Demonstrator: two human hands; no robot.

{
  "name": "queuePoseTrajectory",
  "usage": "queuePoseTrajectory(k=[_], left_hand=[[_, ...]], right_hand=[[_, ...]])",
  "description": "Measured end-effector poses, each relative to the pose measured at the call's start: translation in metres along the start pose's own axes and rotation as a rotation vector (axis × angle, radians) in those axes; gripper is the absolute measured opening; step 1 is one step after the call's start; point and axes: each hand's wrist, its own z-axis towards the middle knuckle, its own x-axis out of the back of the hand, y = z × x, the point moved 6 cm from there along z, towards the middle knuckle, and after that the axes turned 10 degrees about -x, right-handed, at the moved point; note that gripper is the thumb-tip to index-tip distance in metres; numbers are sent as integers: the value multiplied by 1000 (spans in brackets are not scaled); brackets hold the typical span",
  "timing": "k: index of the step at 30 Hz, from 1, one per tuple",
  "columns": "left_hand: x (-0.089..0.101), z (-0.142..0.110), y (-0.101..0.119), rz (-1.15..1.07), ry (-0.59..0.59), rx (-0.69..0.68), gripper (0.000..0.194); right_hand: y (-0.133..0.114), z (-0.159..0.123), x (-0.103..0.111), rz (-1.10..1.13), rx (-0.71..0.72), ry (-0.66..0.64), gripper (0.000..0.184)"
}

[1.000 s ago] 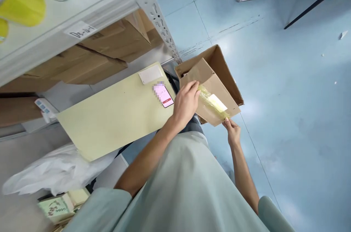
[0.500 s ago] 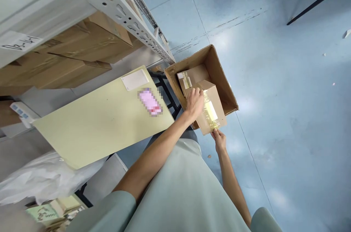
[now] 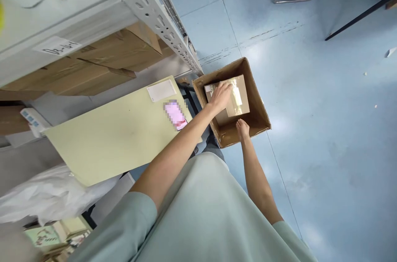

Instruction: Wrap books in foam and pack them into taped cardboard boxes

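Note:
A small taped cardboard box with a pale label lies inside a larger open carton. Fingers of my left hand are bent over its left side, gripping it there. Just below the small box, over the carton's near wall, is my right hand. Its fingers are curled together, a little apart from the small box, and I see nothing in them. Part of another box shows beneath the small one, mostly covered.
Left of the carton stands a pale yellow tabletop with a blurred pink phone-like object and a white card. A metal shelf holds cardboard boxes. A white plastic bag lies lower left.
The small box has moved up and down into the carton with my left hand on it. My right hand has let go of its near edge.

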Motion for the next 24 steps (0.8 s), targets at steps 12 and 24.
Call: queuePoseTrajectory(k=[12, 24], left_hand=[[52, -272, 9, -97, 264, 403, 39], [63, -410, 48, -222, 583, 612, 28]], right_hand=[[21, -68, -15, -110, -12, -278, 32], [22, -154, -64, -347, 54, -522, 39]])
